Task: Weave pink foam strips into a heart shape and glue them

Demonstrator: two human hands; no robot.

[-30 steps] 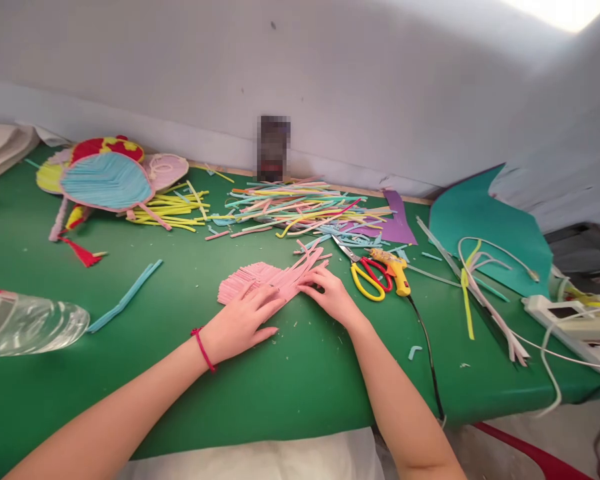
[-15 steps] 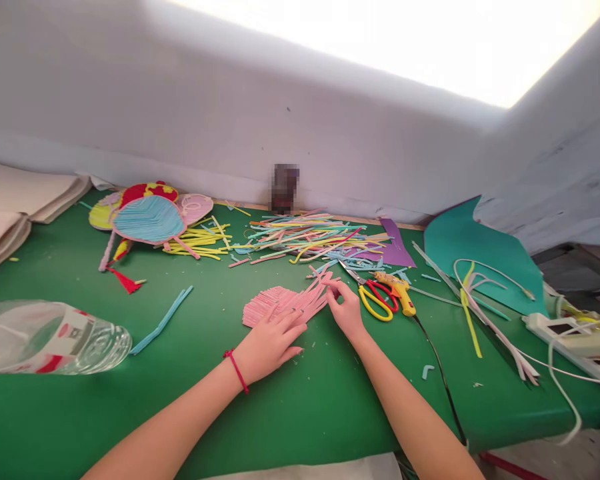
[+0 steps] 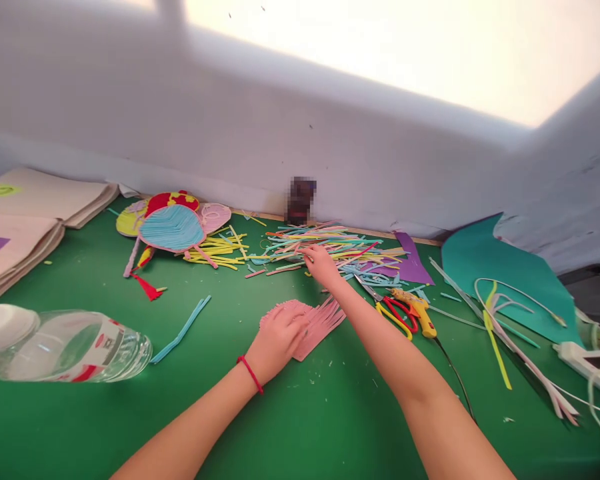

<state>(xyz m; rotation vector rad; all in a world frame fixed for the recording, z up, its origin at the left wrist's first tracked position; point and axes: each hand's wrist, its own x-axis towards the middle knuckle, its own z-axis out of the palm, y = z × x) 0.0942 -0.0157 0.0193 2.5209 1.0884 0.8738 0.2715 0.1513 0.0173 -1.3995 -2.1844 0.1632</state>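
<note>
My left hand (image 3: 279, 337), a red cord round its wrist, lies with fingers stretched over a pink leaf-like piece (image 3: 323, 327) made of pipe cleaners laid side by side. Loose pink ends fan out at the piece's right. Farther back, my right hand (image 3: 323, 265) is at the front of a heap of mixed-colour pipe cleaners (image 3: 340, 243). Its fingers are bent close together among the stems; what they pinch, if anything, is hidden. Scissors (image 3: 400, 317) with red and yellow handles lie right of my right forearm, beside a yellow glue gun (image 3: 420, 312).
A plastic bottle (image 3: 70, 347) lies at the left near blue pipe cleaners (image 3: 183, 330). Finished craft pieces (image 3: 173, 227) sit at the back left. Teal sheet (image 3: 505, 273), white pipe cleaners and a power strip (image 3: 590, 363) occupy the right; the glue gun's cord (image 3: 455, 377) runs toward the front.
My right hand has left the pink piece's loose ends and moved back to the heap. The left hand stays on the pink piece. The whole view has shifted somewhat.
</note>
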